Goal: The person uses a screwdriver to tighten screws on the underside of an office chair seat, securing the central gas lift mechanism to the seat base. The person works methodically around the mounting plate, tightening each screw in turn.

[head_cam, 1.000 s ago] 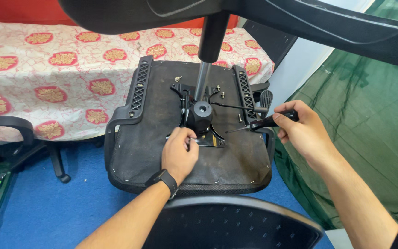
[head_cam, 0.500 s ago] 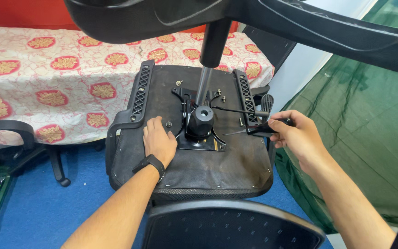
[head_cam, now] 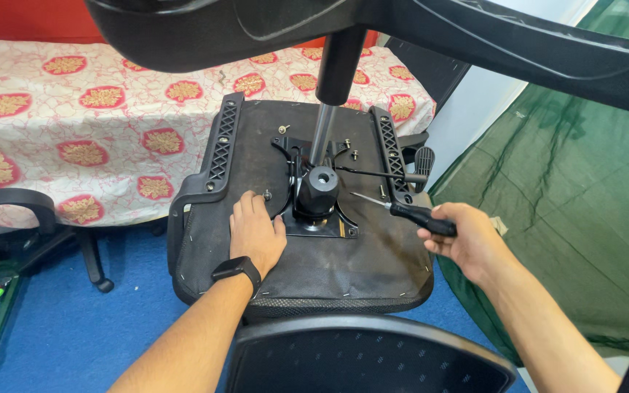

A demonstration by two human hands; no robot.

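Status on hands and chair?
Left hand flat on upturned black fabric seat underside. Right hand grips black-handled screwdriver. Grey metal gas cylinder stands between.

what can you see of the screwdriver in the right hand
The screwdriver has a chunky black handle and a thin, bare metal shaft ending in a small tip. It looks intact and lies nearly level, tilted slightly, tip pointing left toward the metal mounting plate under the upturned chair seat. The right hand wraps its fingers around the handle's rear end. The tip hangs just above the seat; whether it touches a screw cannot be told.
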